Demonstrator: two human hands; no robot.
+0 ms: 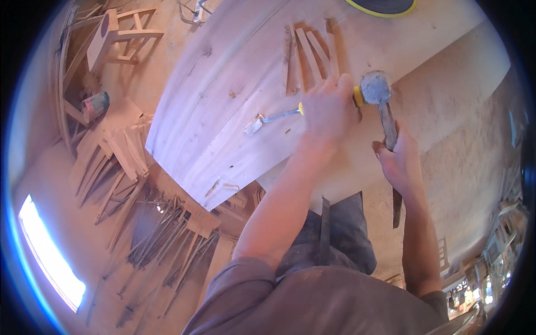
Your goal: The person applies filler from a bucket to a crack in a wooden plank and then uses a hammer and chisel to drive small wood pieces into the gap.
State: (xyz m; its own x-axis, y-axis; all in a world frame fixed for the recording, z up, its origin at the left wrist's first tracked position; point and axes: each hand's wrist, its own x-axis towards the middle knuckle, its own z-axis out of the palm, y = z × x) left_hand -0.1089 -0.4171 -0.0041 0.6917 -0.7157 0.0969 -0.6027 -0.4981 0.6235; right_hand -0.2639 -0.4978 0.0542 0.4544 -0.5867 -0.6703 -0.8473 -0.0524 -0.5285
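My left hand [330,109] is wrapped round the handle of a chisel, whose yellow ends show on both sides of the fist. The chisel's metal shank [281,115] points left over the pale wooden board [195,128], and a small bright piece [253,125] shows at its tip. In my right hand [402,159] is a hammer [376,87] with a heavy grey head and a dark wooden handle. Its head is at the yellow butt of the chisel; I cannot tell whether they touch.
Several narrow wood strips [310,53] lie on the board beyond my left hand. A round dark disc with a yellow rim [382,4] sits at the far edge. On the left are a wooden stool [120,36], a paint-stained can [95,106], stacked boards [125,148] and long clamps or rods [159,234].
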